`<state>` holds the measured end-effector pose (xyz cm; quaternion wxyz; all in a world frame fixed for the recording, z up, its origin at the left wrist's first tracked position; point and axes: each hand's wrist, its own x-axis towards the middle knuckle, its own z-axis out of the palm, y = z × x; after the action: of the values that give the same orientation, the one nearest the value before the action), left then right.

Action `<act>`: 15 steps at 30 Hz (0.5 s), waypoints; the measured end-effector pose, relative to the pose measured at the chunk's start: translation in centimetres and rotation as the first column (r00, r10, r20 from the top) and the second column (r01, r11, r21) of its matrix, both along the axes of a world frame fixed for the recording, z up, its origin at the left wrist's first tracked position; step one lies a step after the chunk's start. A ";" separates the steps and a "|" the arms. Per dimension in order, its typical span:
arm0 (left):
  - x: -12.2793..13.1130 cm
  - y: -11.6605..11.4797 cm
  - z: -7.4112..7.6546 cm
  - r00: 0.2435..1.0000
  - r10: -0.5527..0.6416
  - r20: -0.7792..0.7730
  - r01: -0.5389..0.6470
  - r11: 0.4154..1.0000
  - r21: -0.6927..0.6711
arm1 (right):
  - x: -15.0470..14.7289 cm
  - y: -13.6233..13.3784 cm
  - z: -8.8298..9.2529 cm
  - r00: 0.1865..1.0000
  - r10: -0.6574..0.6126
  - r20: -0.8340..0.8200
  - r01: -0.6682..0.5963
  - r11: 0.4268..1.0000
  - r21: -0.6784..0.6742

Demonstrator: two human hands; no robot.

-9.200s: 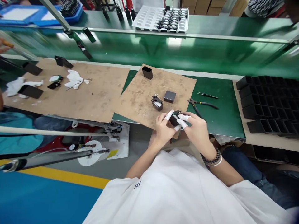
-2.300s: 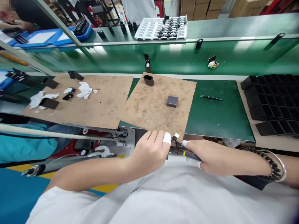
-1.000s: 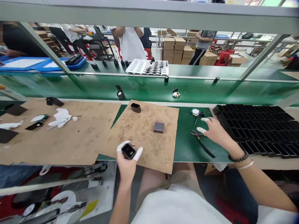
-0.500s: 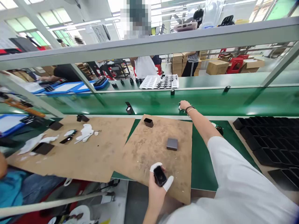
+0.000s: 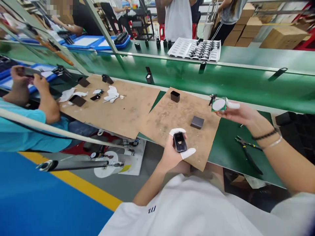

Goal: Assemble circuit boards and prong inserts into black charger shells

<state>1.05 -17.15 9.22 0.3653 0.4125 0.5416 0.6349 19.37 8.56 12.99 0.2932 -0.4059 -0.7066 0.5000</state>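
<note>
My left hand (image 5: 168,154), with white finger cots on its fingers, is closed around a small black plastic housing (image 5: 180,144) with an opening in its upper face. To the right, my right hand (image 5: 242,114) grips a green circuit board (image 5: 219,104) bearing a white oval pad, with dark parts at its far left corner. A white cot covers a finger of this hand too. Between the hands, on the brown cardboard, lies a flat dark square piece (image 5: 197,122). Farther back stands an open-topped dark box (image 5: 175,96).
Black-handled pliers (image 5: 248,157) lie on the green bench at right, near stacked black cases (image 5: 295,131). Behind the cardboard runs a green belt (image 5: 128,68) carrying a small black device (image 5: 149,76). A co-worker in a blue shirt (image 5: 31,127) sits at left.
My right hand has drawn back from the green belt and holds the circuit board. My left hand still holds the black housing. The view has tilted downward and turned left.
</note>
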 end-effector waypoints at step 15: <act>3.4 -3.3 3.9 0.969 -0.077 -0.233 0.128 0.969 0.209 | 0.3 -20.1 1.2 0.685 0.389 -0.616 -0.155 0.904 0.399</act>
<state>4.45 -20.50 13.11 0.2860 0.5472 0.4825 0.6213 19.63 -11.56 14.20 0.5140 -0.0301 -0.6718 0.5325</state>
